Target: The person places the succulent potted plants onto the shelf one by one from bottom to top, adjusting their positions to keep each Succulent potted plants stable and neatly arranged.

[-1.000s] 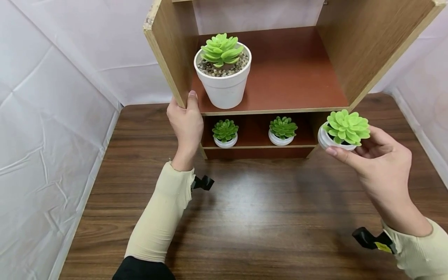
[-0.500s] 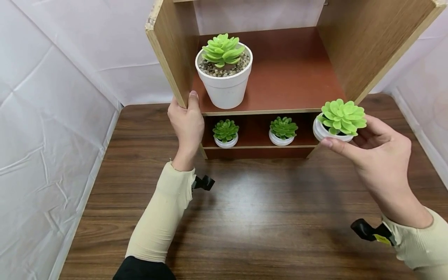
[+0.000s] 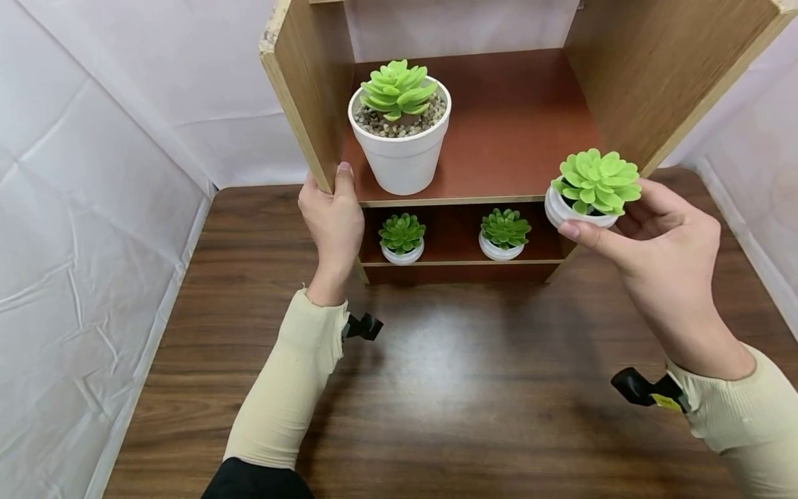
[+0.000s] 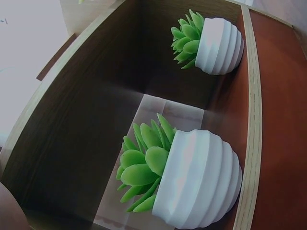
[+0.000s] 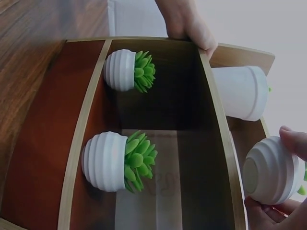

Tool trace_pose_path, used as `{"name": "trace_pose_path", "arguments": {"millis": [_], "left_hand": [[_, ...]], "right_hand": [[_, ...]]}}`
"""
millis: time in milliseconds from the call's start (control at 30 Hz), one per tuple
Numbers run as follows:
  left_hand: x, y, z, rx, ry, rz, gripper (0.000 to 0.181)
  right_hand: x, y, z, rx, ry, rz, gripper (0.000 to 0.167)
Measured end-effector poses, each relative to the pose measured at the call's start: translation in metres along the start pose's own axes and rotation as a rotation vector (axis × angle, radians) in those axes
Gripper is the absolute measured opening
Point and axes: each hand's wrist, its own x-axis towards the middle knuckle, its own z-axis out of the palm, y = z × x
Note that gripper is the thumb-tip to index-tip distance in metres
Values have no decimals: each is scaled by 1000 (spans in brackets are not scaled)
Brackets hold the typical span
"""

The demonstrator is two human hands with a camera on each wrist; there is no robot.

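Note:
My right hand (image 3: 670,267) pinches a small ribbed white pot with a bright green succulent (image 3: 596,181), held up at the right front edge of the upper shelf. In the right wrist view the underside of that white pot (image 5: 268,170) shows between thumb and fingers. My left hand (image 3: 333,222) grips the left side panel of the wooden shelf unit (image 3: 305,104), thumb on its inner side. On the upper shelf, at the left, stands a larger white pot (image 3: 402,159) with a succulent in gravel. Two small potted succulents, one left (image 3: 402,235) and one right (image 3: 503,232), stand on the lower shelf.
The shelf unit stands on a dark wood-grain table (image 3: 436,388). Its tall right side panel (image 3: 673,76) rises beside the right hand. White sheeting (image 3: 93,242) hangs at the left, behind and at the right. Black wrist cameras sit on both sleeves.
My right hand has carried the small potted succulent up and to the left, from beside the shelf unit to the upper shelf's front right edge. The left hand has stayed on the panel.

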Motion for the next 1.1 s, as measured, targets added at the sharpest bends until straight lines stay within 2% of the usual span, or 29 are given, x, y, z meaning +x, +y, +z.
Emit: {"name": "trace_pose_path", "arguments": {"millis": [367,767,1100], "left_hand": [[0,0,1,-3,-11,8,22],[1,-2,0,-2,-12,15,21],[0,-2,0,-13,-4,6,28]], "right_hand": [[11,-3,13,13,7,-21,57],[25,2,19,-28,22,-47,54],[31,9,21,-72,19,-53,52]]}}
